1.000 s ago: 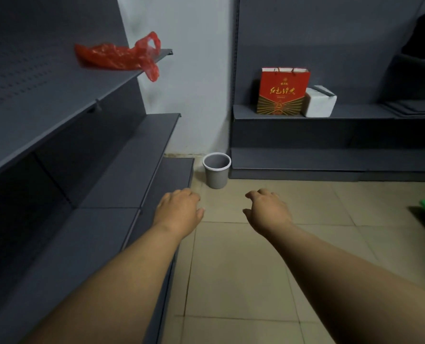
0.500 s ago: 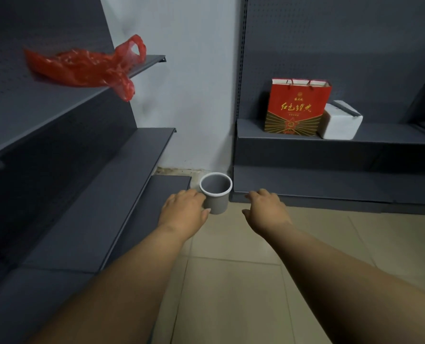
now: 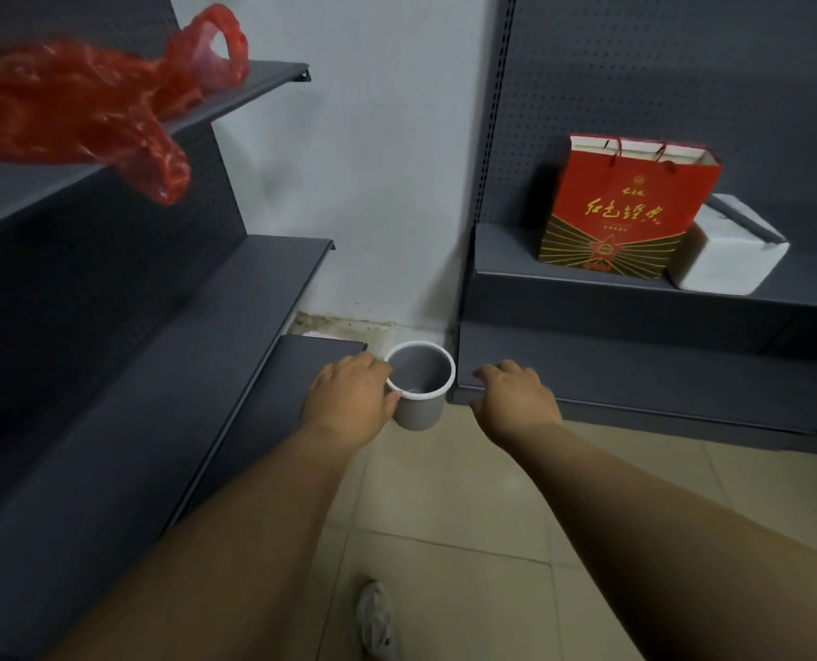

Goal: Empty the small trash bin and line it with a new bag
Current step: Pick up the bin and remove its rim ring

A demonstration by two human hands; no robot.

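Two hands flank the small grey bin (image 3: 419,414) at frame centre, left hand (image 3: 350,398) against its rim, grip impossible to tell, right hand (image 3: 516,398) loose and empty just beside it, and a one-sided grab could tip it, spilling whatever's inside.
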